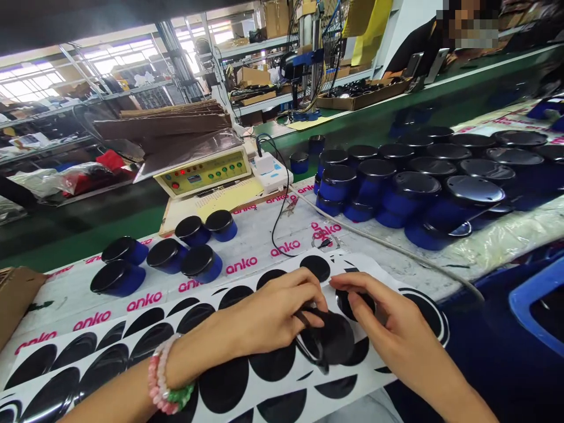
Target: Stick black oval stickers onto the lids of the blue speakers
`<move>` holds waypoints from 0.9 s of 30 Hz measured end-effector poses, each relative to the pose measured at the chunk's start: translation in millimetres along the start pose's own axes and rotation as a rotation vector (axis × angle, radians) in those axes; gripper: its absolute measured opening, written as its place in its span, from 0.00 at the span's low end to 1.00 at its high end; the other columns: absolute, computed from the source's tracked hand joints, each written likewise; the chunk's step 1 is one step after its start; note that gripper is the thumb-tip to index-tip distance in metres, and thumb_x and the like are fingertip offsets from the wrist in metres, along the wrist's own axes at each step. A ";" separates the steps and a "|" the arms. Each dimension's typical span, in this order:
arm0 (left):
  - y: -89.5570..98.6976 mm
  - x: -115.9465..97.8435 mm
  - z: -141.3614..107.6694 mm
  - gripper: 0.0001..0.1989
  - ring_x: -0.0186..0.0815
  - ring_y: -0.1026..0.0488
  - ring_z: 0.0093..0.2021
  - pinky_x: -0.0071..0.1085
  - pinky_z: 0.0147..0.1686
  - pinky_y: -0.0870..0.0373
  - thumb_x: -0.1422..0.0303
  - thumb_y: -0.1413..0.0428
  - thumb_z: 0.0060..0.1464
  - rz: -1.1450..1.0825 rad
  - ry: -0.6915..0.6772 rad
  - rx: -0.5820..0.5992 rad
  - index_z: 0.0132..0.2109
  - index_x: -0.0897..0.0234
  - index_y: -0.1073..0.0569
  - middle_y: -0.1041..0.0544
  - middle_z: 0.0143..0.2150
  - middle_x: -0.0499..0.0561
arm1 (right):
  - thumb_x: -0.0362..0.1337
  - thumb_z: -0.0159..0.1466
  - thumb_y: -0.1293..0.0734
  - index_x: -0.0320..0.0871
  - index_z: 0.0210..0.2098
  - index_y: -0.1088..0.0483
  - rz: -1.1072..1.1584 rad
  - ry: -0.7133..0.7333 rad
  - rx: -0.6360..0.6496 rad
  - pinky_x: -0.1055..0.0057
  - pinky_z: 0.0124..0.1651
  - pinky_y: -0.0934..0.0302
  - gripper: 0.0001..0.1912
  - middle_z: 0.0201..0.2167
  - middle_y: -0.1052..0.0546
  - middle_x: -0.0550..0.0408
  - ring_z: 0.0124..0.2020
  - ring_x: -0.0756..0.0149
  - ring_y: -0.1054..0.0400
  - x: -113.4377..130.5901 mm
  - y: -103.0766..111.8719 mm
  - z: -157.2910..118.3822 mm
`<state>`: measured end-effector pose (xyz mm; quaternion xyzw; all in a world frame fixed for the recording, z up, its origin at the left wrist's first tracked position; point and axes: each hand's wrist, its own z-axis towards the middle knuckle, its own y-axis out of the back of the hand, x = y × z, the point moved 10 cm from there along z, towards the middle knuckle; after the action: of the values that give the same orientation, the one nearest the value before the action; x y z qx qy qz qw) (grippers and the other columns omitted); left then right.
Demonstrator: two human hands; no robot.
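Note:
My left hand [288, 308], with a pink, white and green bead bracelet on its wrist, curls its fingers around a dark round piece [339, 339] with a shiny curved edge. Its exact kind is unclear. Just to the right, my right hand [388, 323] has thumb and forefinger bent close together at a black disc [346, 304]; whether they grip it cannot be made out. Beneath both hands lie white sheets [259, 389] bearing rows of glossy black round stickers [224, 382]. One round sticker [315, 268] shows just beyond my fingers.
Several blue canisters with black tops [201, 263] stand at left; many more [399, 191] are stacked at right. A control box [207, 173] and white adapter [271, 173] sit behind. A cable [388, 244] crosses the table. Another person [414, 44] is at far right.

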<state>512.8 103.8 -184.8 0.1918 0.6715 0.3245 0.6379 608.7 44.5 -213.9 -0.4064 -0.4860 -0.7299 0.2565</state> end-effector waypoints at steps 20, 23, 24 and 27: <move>52.1 26.8 -13.4 0.19 0.35 0.31 0.50 0.32 0.50 0.37 0.82 0.52 0.53 0.185 0.048 -0.016 0.50 0.60 0.33 0.28 0.50 0.52 | 0.35 0.67 0.40 0.52 0.51 0.35 -0.210 0.208 0.129 0.59 0.54 0.37 0.13 0.52 0.34 0.52 0.55 0.59 0.40 18.0 -19.0 -4.7; 36.1 44.9 0.7 0.22 0.39 0.33 0.51 0.35 0.51 0.38 0.80 0.48 0.50 0.259 0.085 0.169 0.52 0.61 0.34 0.29 0.50 0.53 | 0.36 0.67 0.39 0.53 0.50 0.35 -0.213 0.186 0.127 0.59 0.54 0.37 0.13 0.53 0.35 0.53 0.55 0.59 0.40 12.1 -18.5 -4.2; 32.0 48.9 6.0 0.22 0.39 0.33 0.49 0.35 0.49 0.37 0.79 0.47 0.49 0.266 0.102 0.216 0.52 0.61 0.34 0.29 0.49 0.53 | 0.36 0.66 0.39 0.53 0.50 0.35 -0.217 0.180 0.131 0.59 0.54 0.37 0.13 0.53 0.35 0.53 0.55 0.59 0.40 10.3 -18.8 -3.9; 20.6 53.4 17.3 0.19 0.39 0.31 0.43 0.31 0.41 0.35 0.76 0.43 0.48 0.277 0.137 0.372 0.49 0.63 0.33 0.29 0.45 0.52 | 0.37 0.66 0.38 0.52 0.49 0.34 -0.230 0.178 0.132 0.58 0.54 0.37 0.12 0.53 0.35 0.52 0.55 0.58 0.39 7.9 -18.8 -2.6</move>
<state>520.6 157.7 -209.5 0.3740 0.7287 0.2917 0.4939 589.1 49.7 -217.2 -0.2640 -0.5516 -0.7541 0.2394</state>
